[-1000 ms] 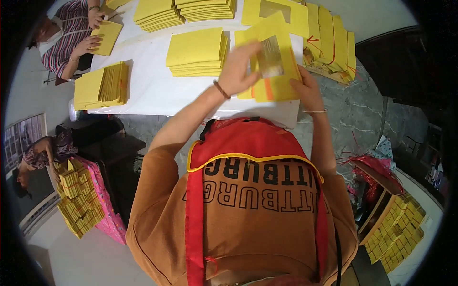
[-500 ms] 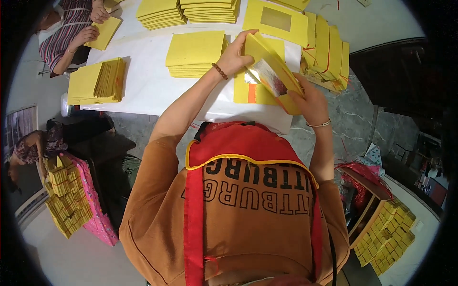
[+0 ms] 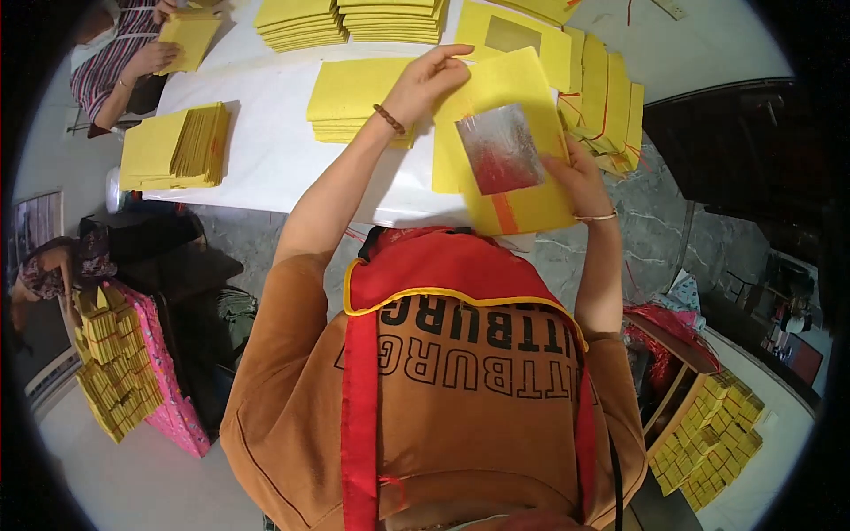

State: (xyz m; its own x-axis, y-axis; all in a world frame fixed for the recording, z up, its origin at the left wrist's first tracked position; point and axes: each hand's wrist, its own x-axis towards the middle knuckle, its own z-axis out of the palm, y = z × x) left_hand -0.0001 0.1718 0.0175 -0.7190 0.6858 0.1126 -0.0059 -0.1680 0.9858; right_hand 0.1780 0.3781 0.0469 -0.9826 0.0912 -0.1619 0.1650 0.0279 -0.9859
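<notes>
Swung flatter since half a second ago, the yellow paper (image 3: 512, 142) (silver patch (image 3: 499, 152) uppermost) is over the near edge of the worktop (image 3: 266, 115). The right hand (image 3: 580, 181) pinches its right side; the left hand (image 3: 429, 84) curls loosely by its top, hold unclear. Probably light, bendy: grip opposite edges.

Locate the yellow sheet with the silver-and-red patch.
In the head view, the yellow sheet is right of centre, held by the right hand, with the left hand near its upper-left edge.
</notes>
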